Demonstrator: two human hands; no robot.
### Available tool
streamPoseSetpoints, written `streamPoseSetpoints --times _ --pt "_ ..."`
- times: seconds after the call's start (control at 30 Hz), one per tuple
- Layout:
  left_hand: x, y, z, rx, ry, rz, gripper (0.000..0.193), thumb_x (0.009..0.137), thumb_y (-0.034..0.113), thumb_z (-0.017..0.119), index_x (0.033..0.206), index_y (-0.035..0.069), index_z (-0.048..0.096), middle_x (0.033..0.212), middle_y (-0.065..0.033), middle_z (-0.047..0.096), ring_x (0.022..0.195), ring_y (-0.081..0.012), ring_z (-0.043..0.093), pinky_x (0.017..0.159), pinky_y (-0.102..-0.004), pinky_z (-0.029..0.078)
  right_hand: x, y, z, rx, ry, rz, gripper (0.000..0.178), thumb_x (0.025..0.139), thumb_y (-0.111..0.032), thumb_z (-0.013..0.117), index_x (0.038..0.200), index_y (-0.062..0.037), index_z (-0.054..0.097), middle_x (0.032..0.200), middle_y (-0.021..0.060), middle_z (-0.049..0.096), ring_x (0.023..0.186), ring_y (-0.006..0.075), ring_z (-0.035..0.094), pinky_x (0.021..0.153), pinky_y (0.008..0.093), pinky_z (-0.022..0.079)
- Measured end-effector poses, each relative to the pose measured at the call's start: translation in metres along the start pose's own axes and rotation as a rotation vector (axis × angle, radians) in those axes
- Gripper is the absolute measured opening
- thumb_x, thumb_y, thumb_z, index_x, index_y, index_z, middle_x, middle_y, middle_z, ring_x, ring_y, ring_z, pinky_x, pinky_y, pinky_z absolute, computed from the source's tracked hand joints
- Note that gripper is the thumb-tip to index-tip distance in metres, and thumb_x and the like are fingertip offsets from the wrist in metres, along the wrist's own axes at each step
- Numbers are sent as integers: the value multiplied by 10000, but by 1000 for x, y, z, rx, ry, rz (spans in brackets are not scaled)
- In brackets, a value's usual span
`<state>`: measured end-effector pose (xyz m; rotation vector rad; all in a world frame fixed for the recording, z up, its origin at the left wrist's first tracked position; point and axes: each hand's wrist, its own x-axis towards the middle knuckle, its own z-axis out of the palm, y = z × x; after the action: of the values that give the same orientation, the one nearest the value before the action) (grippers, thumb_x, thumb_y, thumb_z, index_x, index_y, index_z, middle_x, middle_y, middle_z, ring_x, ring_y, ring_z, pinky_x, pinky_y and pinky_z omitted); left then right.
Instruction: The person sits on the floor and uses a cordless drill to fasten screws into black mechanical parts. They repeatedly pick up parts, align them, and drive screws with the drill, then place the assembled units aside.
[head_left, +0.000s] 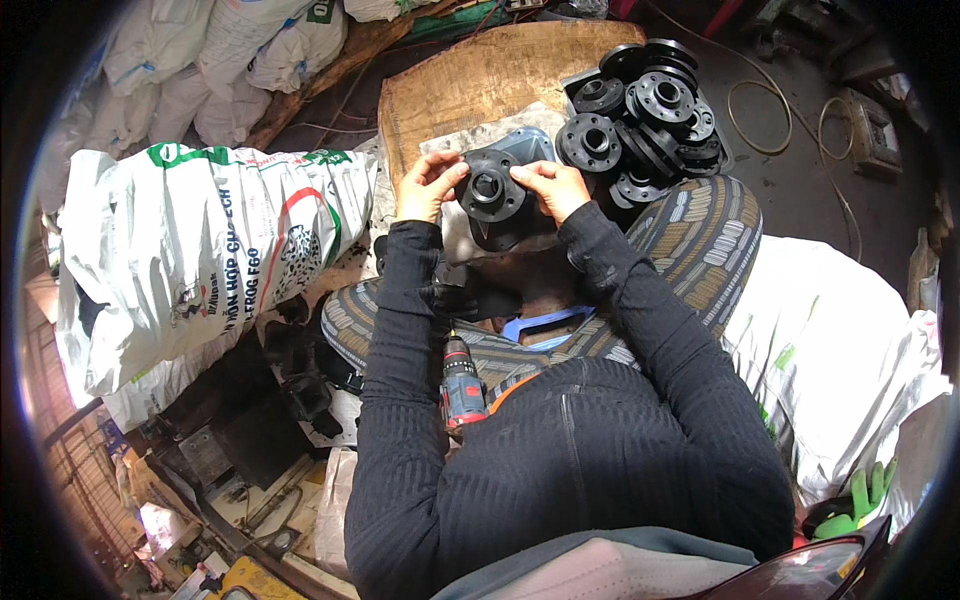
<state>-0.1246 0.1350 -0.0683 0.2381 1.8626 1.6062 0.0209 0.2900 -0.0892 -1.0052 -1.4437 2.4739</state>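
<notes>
Left hand (428, 187) and right hand (556, 188) each pinch the black flanged disc (487, 207) near its edge, left of the disc pile (655, 140); grip looks fingertip-only, so uneven pressure or slick plastic could drop it.

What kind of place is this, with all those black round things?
It's probably a small workshop. There's a pile of round black parts, a drill near the person's lap, and big white sacks. The left hand and right hand hold another black part.
</notes>
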Motion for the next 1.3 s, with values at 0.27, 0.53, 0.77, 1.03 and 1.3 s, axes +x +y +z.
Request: streamPoseSetpoints --times 0.27,0.53,0.77,1.03,1.3 --pt "17 -24 -11 -135 -76 -373 305 783 223 745 1014 69 619 887 -14 670 772 -140 647 693 -285 501 10 12 0 41 -4 41 250 809 -302 714 846 -59 664 584 -59 498 415 27 338 385 209 207" --pt "27 -47 -16 -212 -80 -378 295 782 219 745 997 62 618 889 -23 667 763 -133 625 676 -290 491 24 30 1 101 25 29 261 796 -318 729 850 -68 676 619 -52 543 425 25 358 382 202 237" --pt "20 -36 -5 -245 -100 -364 316 816 223 703 1052 33 617 958 -67 667 875 -182 631 803 -375 503 25 27 -1 75 27 70 308 771 -318 751 842 -27 678 770 25 646 615 84 533 524 233 411" --pt "13 -37 -2 -310 -129 -390 395 832 234 684 1150 26 578 1032 -91 659 936 -218 621 870 -407 468 25 31 0 134 3 51 293 776 -317 749 856 -45 675 738 -5 618 546 60 475 457 214 344" --pt "23 -54 -6 -207 -27 -312 234 796 240 737 943 101 619 818 11 649 618 -89 580 555 -232 459 33 46 -3 84 56 -7 291 764 -296 762 858 -37 668 726 -13 622 545 50 489 479 198 364"
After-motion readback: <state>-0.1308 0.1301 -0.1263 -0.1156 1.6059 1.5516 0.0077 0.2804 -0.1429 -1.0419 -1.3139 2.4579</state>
